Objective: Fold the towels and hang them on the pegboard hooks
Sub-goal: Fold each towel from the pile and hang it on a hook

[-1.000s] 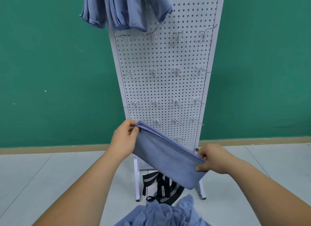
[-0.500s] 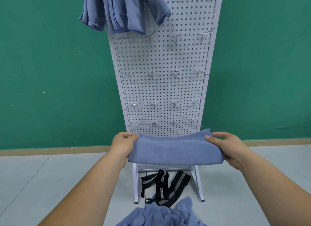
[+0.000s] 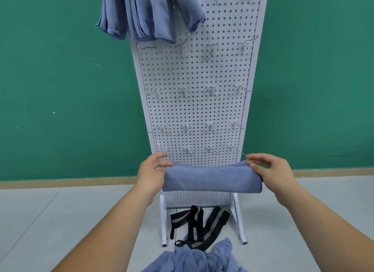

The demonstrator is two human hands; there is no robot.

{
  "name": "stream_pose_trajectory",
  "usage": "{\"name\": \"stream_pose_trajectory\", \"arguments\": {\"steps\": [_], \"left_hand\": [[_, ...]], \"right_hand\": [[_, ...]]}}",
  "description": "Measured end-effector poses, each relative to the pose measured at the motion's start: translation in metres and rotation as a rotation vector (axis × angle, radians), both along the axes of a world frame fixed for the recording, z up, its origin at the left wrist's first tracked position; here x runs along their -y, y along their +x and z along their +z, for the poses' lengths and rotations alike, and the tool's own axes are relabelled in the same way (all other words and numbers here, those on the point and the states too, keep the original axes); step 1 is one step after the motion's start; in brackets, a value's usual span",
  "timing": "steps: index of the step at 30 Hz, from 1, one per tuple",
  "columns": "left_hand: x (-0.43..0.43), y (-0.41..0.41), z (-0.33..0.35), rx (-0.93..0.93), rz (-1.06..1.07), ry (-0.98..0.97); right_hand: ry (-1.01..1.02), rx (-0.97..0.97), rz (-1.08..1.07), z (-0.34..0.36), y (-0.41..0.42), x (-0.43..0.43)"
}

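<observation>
I hold a folded blue towel (image 3: pixel 212 178) level in front of the lower part of the white pegboard (image 3: pixel 198 109). My left hand (image 3: pixel 151 174) pinches its left end and my right hand (image 3: pixel 271 172) pinches its right end. The towel hangs doubled over, its fold along the bottom. Several folded blue towels (image 3: pixel 149 14) hang from hooks at the pegboard's top left. Rows of bare metal hooks (image 3: pixel 211 89) stick out across the board.
A heap of loose blue towels (image 3: pixel 194 259) lies on the grey floor at the bottom. Black straps with grey stripes (image 3: pixel 198 223) lie between the pegboard's feet. A green wall (image 3: pixel 60 89) stands behind.
The towel went from a tilt, right end low, to level. My right hand rose and moved right, and the towel is now stretched straight between both hands.
</observation>
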State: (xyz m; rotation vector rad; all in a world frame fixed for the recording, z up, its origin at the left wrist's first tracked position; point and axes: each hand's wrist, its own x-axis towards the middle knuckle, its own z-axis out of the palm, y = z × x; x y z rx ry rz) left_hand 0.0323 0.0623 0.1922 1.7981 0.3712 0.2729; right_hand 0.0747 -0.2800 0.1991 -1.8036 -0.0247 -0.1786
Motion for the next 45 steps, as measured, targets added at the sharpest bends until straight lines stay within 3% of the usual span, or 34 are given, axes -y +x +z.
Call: {"name": "stream_pose_trajectory", "arguments": {"steps": [3, 5, 8, 10, 12, 14, 19, 24, 28, 31, 35, 40, 45], "left_hand": [[0.0, -0.001, -0.002, -0.024, -0.056, 0.081], [-0.002, -0.002, -0.005, -0.053, -0.151, 0.17], [-0.005, -0.001, -0.009, -0.093, -0.22, 0.48], [-0.004, 0.0, -0.01, -0.088, -0.23, 0.656], [-0.004, -0.001, -0.007, -0.097, -0.218, 0.709], [-0.005, -0.002, -0.003, -0.088, -0.168, 0.631], [-0.011, -0.002, 0.005, -0.043, -0.14, 0.124], [-0.015, -0.003, -0.001, -0.046, -0.173, 0.048], [-0.023, -0.002, -0.006, -0.096, -0.19, 0.203], [-0.023, 0.0, -0.011, -0.127, -0.208, 0.427], [-0.008, -0.004, -0.014, -0.183, -0.229, 0.574], [0.009, -0.008, -0.011, -0.273, -0.219, 0.416], [0.026, -0.008, -0.002, -0.244, -0.209, 0.288]], "right_hand": [[-0.045, -0.03, 0.078, 0.001, -0.003, 0.0], [-0.195, -0.051, 0.153, 0.001, -0.003, 0.004], [-0.537, -0.005, 0.147, -0.004, 0.0, 0.008], [-0.65, 0.021, 0.121, -0.005, 0.0, 0.008], [-0.71, 0.025, 0.113, -0.007, 0.001, 0.008], [-0.686, 0.033, 0.113, -0.008, 0.002, 0.01], [-0.151, -0.092, 0.151, -0.004, 0.002, 0.013], [0.02, -0.195, 0.208, -0.004, 0.003, 0.018], [-0.087, -0.334, 0.359, -0.001, -0.002, 0.025], [-0.193, -0.323, 0.284, -0.006, -0.002, 0.028], [-0.267, -0.348, 0.219, -0.014, 0.002, 0.022], [-0.299, -0.392, 0.2, -0.019, 0.002, 0.003], [-0.305, -0.266, 0.139, -0.012, -0.01, -0.029]]}}
